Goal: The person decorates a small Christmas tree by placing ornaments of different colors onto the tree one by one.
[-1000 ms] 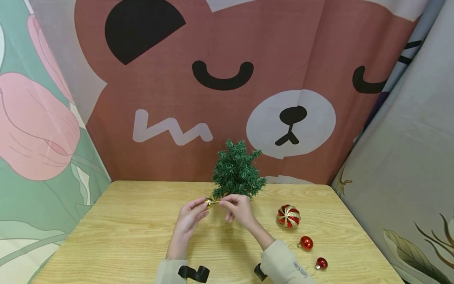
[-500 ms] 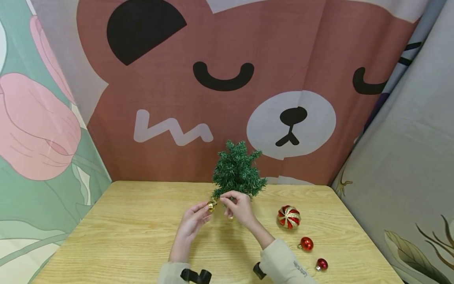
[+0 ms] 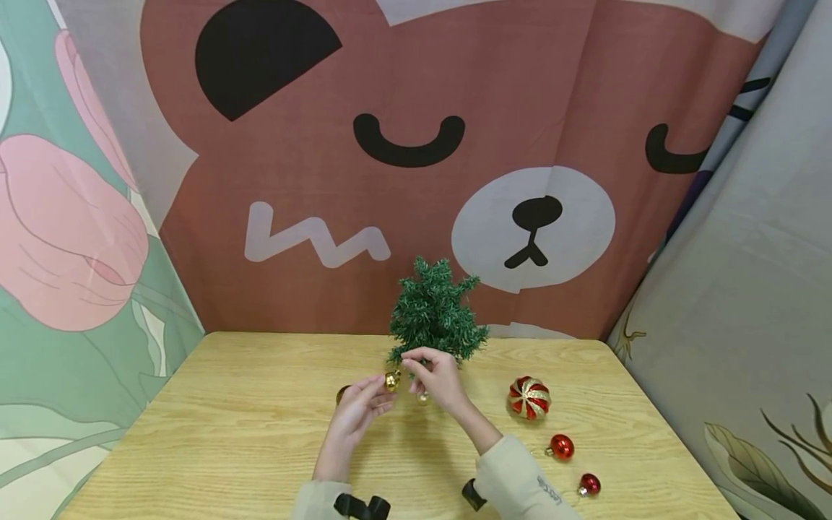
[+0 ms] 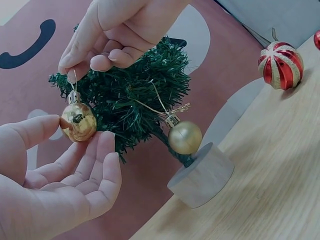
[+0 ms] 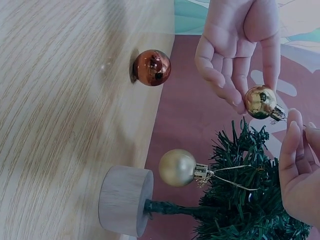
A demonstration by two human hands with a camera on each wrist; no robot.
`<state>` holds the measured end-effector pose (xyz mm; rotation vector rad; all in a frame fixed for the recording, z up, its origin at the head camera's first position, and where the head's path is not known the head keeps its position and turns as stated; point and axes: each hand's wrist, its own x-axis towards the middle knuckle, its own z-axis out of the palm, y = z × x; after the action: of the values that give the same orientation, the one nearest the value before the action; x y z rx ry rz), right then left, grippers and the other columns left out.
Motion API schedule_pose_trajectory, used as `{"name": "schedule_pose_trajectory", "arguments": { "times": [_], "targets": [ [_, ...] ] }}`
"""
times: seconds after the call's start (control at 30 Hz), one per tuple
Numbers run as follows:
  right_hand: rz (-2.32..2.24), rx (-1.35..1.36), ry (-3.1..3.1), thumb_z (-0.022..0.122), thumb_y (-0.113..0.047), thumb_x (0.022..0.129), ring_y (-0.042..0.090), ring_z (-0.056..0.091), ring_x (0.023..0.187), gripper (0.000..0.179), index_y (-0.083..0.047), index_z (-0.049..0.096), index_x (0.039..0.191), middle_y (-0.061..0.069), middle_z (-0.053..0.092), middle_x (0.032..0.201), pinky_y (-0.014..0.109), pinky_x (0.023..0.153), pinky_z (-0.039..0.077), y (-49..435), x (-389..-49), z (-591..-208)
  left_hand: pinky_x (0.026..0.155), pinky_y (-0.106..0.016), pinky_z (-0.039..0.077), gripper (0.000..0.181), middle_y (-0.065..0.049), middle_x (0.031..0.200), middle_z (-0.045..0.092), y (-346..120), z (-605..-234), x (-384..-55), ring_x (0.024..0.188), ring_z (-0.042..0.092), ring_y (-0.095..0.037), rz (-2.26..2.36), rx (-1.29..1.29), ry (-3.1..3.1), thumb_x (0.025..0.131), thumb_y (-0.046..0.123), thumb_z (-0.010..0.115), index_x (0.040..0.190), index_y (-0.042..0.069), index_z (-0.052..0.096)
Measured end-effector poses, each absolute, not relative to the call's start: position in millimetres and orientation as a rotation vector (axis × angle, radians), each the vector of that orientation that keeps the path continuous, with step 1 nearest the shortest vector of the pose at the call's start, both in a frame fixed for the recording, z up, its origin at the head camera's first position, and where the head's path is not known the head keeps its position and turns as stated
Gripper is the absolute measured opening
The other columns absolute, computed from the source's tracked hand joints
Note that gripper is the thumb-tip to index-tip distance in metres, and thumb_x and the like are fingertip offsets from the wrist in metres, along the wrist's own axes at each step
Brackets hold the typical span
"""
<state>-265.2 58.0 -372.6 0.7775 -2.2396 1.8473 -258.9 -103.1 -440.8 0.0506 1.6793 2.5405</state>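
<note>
My left hand [image 3: 356, 415] holds a shiny gold Christmas ball [image 4: 79, 123] between thumb and fingers. Above it, my right hand [image 3: 438, 383] pinches the thin gold string loop [image 4: 75, 76] of that ball, at the lower left branches of a small green Christmas tree [image 3: 432, 310]. A matte gold ball [image 5: 177, 168] hangs by its own string from a lower branch, close to the round wooden base [image 4: 202, 175]. Whether the shiny ball's loop is round a branch, I cannot tell.
On the wooden table [image 3: 247, 433], a red-and-gold striped ball [image 3: 529, 397] and two small balls, one red [image 3: 561, 446] and one dark red [image 3: 589, 484], lie right. A copper ball [image 5: 153, 68] sits partly behind my left hand. A printed bear curtain [image 3: 292, 180] hangs behind.
My left hand and the shiny gold ball have shifted slightly right and down. The matte gold ball and the copper ball have come into view beside the hands. My right hand has barely moved.
</note>
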Motion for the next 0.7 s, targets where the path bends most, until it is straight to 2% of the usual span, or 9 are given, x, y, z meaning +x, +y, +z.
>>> {"name": "schedule_pose_trajectory", "arguments": {
  "times": [0.17,0.27,0.4,0.6,0.7],
  "targets": [
    [1.844,0.809,-2.219,0.057,0.005,0.087,0.047,0.052,0.047,0.016,0.018,0.061,0.096,0.03,0.057,0.06,0.02,0.038,0.044,58.3,-265.2,-372.4,0.074,-0.029,0.049,0.031,-0.001,0.081,0.063,-103.3,-441.9,-259.5,0.079,0.063,-0.014,2.506,0.04,1.711,0.094,0.015,0.052,0.112,-0.01,0.053],
    [1.839,0.832,-2.21,0.056,0.006,0.087,0.026,0.054,0.039,0.016,0.019,0.061,0.096,0.033,0.055,0.058,0.02,0.037,0.043,58.8,-265.4,-372.3,0.073,-0.028,0.05,0.038,-0.002,0.085,0.065,-103.6,-442.5,-260.2,0.08,0.063,-0.013,2.494,0.038,1.746,0.094,0.016,0.053,0.117,-0.014,0.05],
    [1.832,0.831,-2.22,0.056,0.005,0.087,-0.002,0.049,0.04,0.017,0.019,0.061,0.096,0.035,0.054,0.059,0.017,0.038,0.042,59.1,-265.2,-371.9,0.073,-0.027,0.05,0.04,-0.003,0.085,0.064,-104.0,-442.3,-260.8,0.08,0.062,-0.013,2.49,0.034,1.799,0.093,0.013,0.053,0.118,-0.018,0.048],
    [1.83,0.799,-2.247,0.057,0.006,0.086,-0.003,0.048,0.039,0.016,0.018,0.061,0.096,0.035,0.055,0.06,0.015,0.038,0.04,58.9,-264.7,-371.6,0.069,-0.025,0.05,0.032,-0.002,0.084,0.063,-104.6,-437.9,-261.0,0.079,0.061,-0.013,2.44,0.022,1.961,0.092,0.01,0.053,0.111,-0.016,0.055],
    [1.817,0.795,-2.259,0.058,0.005,0.086,0.011,0.053,0.038,0.016,0.018,0.062,0.095,0.034,0.056,0.059,0.016,0.038,0.04,58.7,-265.1,-371.7,0.071,-0.028,0.049,0.031,-0.004,0.084,0.065,-104.3,-433.0,-261.8,0.078,0.06,-0.014,2.374,0.036,2.094,0.092,0.012,0.055,0.106,-0.015,0.059]
  ]
}}
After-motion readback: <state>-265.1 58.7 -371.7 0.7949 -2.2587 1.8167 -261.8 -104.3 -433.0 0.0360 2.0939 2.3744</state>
